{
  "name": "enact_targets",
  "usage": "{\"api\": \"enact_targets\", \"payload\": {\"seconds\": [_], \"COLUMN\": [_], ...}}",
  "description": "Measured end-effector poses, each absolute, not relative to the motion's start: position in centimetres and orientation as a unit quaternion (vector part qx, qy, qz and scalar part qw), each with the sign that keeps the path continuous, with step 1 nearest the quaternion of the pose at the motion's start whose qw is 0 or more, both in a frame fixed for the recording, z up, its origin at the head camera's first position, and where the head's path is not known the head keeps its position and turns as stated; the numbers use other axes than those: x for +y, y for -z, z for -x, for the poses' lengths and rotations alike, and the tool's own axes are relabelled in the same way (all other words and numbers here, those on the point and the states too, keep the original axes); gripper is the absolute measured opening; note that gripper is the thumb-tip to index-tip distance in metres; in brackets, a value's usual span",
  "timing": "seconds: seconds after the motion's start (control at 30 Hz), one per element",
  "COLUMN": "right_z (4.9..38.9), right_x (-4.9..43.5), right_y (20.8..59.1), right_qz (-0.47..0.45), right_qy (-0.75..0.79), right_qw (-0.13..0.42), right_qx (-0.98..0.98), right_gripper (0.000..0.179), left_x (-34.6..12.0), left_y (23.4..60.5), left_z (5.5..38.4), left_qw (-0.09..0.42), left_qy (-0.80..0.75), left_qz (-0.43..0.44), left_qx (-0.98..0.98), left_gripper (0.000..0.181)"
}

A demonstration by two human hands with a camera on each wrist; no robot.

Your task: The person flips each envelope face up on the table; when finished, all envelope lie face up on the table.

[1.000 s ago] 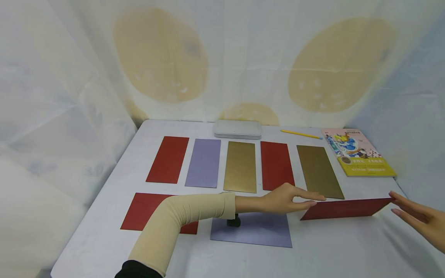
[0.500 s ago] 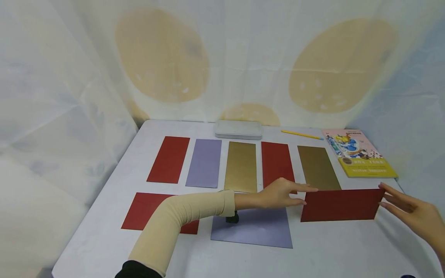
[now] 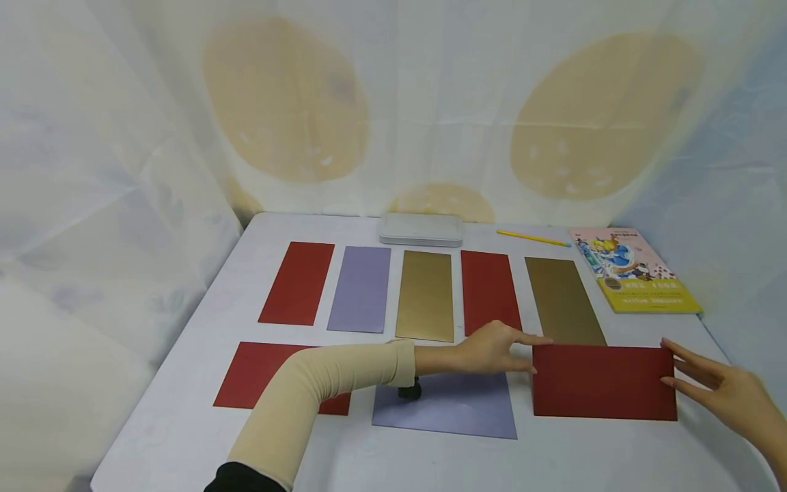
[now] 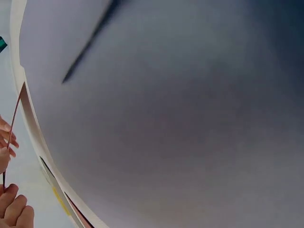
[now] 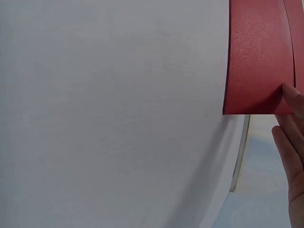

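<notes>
Held red card: it (image 3: pixel 605 383) stands tilted up at the near right of the worktop (image 3: pixel 393 465), before the dark gold card (image 3: pixel 563 297); whether its lower edge touches down I cannot tell.
Left hand: it (image 3: pixel 488 348) pinches the card's left end by the upper corner.
Right hand: thumb and fingers (image 3: pixel 719 393) grip the opposite end.
Near row: purple card (image 3: pixel 455 403) and near red card (image 3: pixel 258 369) lie flat, partly behind the sleeved arm.
Far row: five cards lie flat side by side.
Cards done: seven down; the arrangement looks nearly complete.
Card left: only the held one is not flat.
Worktop's back: tin (image 3: pixel 421 229), pencil (image 3: pixel 533 238), book (image 3: pixel 636 270), all untouched.
</notes>
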State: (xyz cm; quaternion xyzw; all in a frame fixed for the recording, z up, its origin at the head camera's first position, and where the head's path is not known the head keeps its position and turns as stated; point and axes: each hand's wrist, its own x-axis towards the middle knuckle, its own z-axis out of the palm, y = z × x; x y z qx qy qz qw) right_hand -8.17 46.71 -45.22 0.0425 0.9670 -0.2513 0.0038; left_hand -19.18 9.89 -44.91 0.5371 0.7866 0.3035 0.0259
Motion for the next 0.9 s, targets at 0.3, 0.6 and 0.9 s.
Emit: {"api": "enact_targets", "payload": {"seconds": [0.3,0.6,0.9], "right_z": [7.4,7.4,7.4], "right_x": [46.9,47.1,47.3], "right_y": [45.7,46.5,47.3], "right_qz": [-0.042,-0.028,-0.035], "right_qy": [0.243,0.230,0.209], "right_qw": [0.070,0.113,0.116], "right_qx": [0.967,0.966,0.970], "right_gripper": [0.080,0.079,0.084], "left_x": [10.2,10.7,10.9], "left_y": [45.1,45.8,46.3], "left_z": [18.9,18.9,19.2], "left_qw": [0.079,0.101,0.104], "left_qy": [-0.248,-0.207,-0.204], "left_qz": [-0.533,-0.539,-0.546], "left_qx": [0.805,0.810,0.806], "left_gripper": [0.054,0.054,0.054]}}
